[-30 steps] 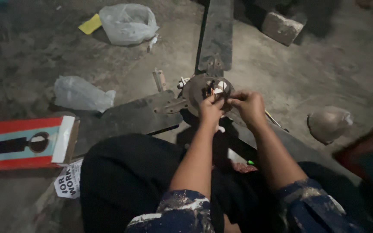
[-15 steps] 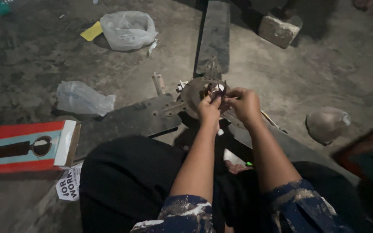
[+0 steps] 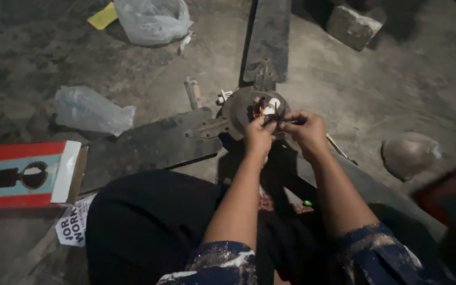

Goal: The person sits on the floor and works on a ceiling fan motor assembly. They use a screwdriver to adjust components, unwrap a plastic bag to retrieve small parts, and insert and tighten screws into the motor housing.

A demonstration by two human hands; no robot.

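A ceiling fan lies on the concrete floor, its round grey motor hub (image 3: 241, 108) in front of my knees. Dark blades reach left (image 3: 149, 142) and away from me (image 3: 270, 39). Orange and white wiring (image 3: 266, 107) shows in the hub's open middle. My left hand (image 3: 259, 136) and my right hand (image 3: 307, 131) meet at the hub's near edge, fingers pinched on the wires there. What lies exactly between the fingertips is too small to make out.
A red and blue cardboard box (image 3: 19, 174) lies at the left, with a printed paper (image 3: 72, 227) beside it. Two crumpled plastic bags (image 3: 91, 110) (image 3: 151, 20), a yellow scrap (image 3: 102, 16), a stone block (image 3: 354, 26) and a rounded grey object (image 3: 410, 154) lie around.
Both hands have stayed at the hub, with small finger movements on the wiring. The view has shifted slightly.
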